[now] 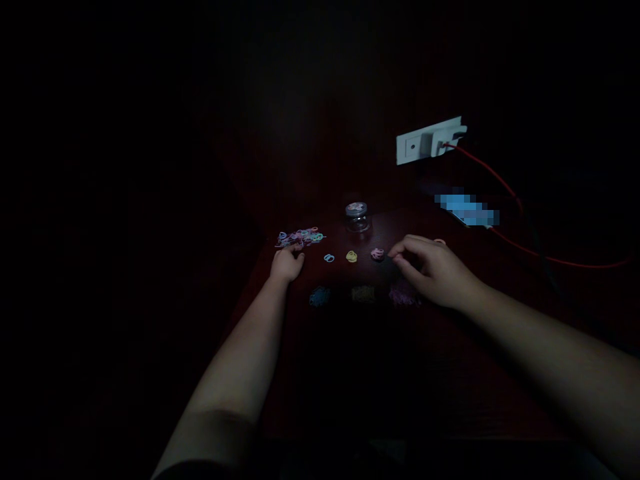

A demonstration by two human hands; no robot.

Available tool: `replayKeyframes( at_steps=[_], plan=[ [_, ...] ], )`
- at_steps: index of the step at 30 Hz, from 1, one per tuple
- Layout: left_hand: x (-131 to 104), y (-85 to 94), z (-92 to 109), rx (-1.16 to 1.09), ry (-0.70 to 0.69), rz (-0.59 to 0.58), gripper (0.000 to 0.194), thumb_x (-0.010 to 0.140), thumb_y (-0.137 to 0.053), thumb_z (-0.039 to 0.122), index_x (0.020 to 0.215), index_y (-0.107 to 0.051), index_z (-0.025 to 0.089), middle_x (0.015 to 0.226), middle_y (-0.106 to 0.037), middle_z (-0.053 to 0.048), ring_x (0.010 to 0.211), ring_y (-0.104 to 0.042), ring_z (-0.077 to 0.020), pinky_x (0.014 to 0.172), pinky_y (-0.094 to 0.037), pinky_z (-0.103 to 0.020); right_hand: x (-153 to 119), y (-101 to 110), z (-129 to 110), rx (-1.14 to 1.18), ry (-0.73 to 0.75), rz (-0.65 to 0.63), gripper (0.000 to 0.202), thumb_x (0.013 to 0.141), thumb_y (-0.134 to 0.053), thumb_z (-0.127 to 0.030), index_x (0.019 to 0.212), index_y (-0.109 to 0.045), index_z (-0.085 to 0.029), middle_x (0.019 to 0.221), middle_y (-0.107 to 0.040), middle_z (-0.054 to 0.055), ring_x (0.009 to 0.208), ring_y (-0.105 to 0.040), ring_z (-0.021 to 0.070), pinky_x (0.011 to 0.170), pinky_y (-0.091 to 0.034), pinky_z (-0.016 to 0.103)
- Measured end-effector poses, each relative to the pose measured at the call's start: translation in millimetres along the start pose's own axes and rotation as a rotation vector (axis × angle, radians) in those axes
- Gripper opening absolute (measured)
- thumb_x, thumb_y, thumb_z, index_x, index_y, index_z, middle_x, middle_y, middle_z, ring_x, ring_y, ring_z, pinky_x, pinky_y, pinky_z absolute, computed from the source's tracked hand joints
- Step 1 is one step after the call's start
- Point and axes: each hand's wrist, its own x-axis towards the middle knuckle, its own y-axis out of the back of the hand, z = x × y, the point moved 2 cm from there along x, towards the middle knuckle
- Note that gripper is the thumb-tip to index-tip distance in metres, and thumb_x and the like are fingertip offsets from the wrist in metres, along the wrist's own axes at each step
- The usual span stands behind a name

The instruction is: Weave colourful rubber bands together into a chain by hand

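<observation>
My left hand (pixel 287 264) reaches to a mixed pile of small coloured elastic bands (pixel 300 237), its fingertips at the near edge and its thumb apart. My right hand (pixel 433 270) is just right of a small pink clump of bands (pixel 377 254), with thumb and index finger drawn together; whatever lies between them is too small to make out. Left of that clump lie a yellow clump (pixel 351 257) and a few light blue bands (pixel 329 258). Nearer me, in shadow, are larger heaps: blue (pixel 320 296), yellow (pixel 363 294) and purple (pixel 404 293).
A lidded clear jar (pixel 357 219) stands behind the clumps. At the back right lies a phone-like blurred device (pixel 467 210) with a red cable (pixel 560 259). A wall socket (pixel 407 148) holds a plug (pixel 437 144). An orange band (pixel 439 241) shows behind my right hand. Surroundings are very dark.
</observation>
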Motion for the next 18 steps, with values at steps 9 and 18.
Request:
replayKeyframes(
  at_steps=[9,18],
  plan=[
    [5,-5.2,-10,-0.157,0.015,0.023,0.029,0.079,-0.059,0.021,0.107,-0.063,0.014,0.104,-0.071,-0.010,0.097,-0.067,-0.0165,0.092,-0.049,-0.029,-1,0,2,-0.003,0.005,-0.015,0.011,0.086,-0.052,-0.020,0.089,-0.064,-0.020,0.085,-0.066,0.005,0.073,-0.059,0.0168,0.064,-0.042,0.029],
    [4,-4.3,-13,-0.282,0.048,0.091,0.017,0.074,-0.061,0.022,0.090,-0.062,0.017,0.087,-0.071,-0.005,0.079,-0.066,-0.0127,0.078,-0.052,-0.026,0,2,-3,0.004,0.008,-0.014,0.011,0.086,-0.052,-0.019,0.087,-0.063,-0.020,0.084,-0.066,0.005,0.074,-0.059,0.0175,0.066,-0.043,0.030]
  ],
)
